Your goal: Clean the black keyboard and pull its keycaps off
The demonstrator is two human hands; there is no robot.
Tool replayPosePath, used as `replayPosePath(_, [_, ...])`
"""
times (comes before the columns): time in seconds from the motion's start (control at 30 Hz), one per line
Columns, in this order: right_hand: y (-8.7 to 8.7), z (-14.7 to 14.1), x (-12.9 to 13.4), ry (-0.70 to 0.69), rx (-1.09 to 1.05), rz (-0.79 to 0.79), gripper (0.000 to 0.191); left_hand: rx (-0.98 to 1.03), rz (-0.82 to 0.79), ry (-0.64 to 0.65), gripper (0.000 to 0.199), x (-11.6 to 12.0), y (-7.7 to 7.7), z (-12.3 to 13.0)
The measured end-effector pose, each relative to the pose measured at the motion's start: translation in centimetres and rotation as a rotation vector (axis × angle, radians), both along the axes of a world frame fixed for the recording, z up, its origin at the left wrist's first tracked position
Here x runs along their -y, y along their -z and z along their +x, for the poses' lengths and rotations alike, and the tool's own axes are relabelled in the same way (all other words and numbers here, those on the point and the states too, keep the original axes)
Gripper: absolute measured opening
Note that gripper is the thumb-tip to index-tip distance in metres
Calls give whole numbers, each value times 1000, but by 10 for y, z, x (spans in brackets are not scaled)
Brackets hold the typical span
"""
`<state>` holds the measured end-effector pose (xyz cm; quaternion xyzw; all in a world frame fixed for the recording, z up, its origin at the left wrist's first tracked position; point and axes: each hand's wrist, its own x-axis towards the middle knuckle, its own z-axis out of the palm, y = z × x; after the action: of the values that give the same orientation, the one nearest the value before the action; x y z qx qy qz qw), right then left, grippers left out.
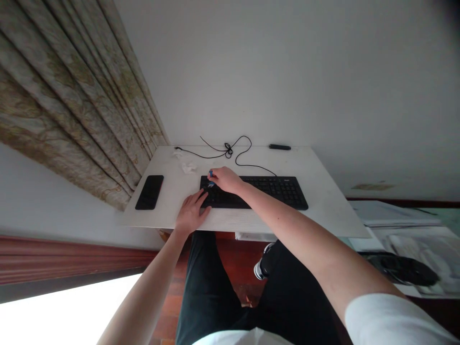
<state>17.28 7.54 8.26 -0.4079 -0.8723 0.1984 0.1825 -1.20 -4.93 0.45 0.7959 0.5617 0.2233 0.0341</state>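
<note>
A black keyboard (269,187) lies on the white desk (230,219), its middle covered by my right forearm. My right hand (225,179) is closed round a small blue brush (211,183), whose lower end meets the keys at the upper left. Much of the brush is hidden by my fingers. At the keyboard's left end, my left hand (192,211) rests with fingers spread, fingertips on the edge and thumb by the front side.
A black phone (149,192) lies at the desk's left. Crumpled white tissue (189,166) and a tied black cable (228,151) sit behind the keyboard. A dark pen-like object (280,147) is near the wall. Patterned curtains (82,91) hang on the left.
</note>
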Motion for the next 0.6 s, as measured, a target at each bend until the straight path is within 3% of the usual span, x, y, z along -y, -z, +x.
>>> replayPosePath(0.6, [-13, 136, 19, 109, 80, -14, 14, 26, 12, -2, 52, 0, 1, -1])
